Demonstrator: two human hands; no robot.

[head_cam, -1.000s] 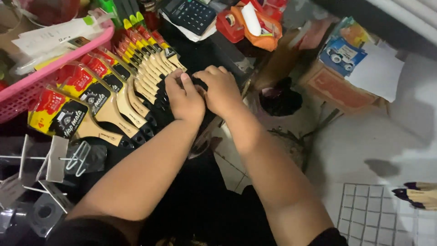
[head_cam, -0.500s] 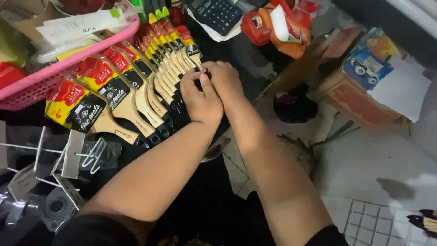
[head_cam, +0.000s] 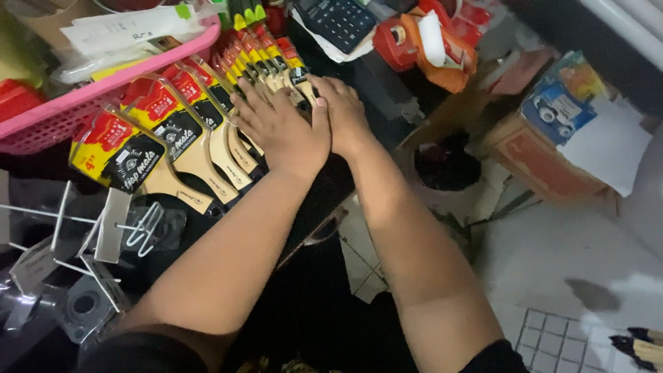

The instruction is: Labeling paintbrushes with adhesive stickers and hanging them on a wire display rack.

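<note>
Both hands lie flat, side by side and touching, fingers spread and gripping nothing. The left hand (head_cam: 280,131) presses on the wooden handles of the paintbrushes (head_cam: 176,148), fanned out just left of its fingers. The right hand (head_cam: 342,114) rests beside it. Beyond the fingertips sits a calculator (head_cam: 338,21).

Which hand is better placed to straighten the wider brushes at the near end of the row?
Probably the left hand: it lies flat on the wooden handles of the paintbrush row, closest to the wide brushes. The right hand rests at the row's far, narrow-brush end, beside the left.
</note>
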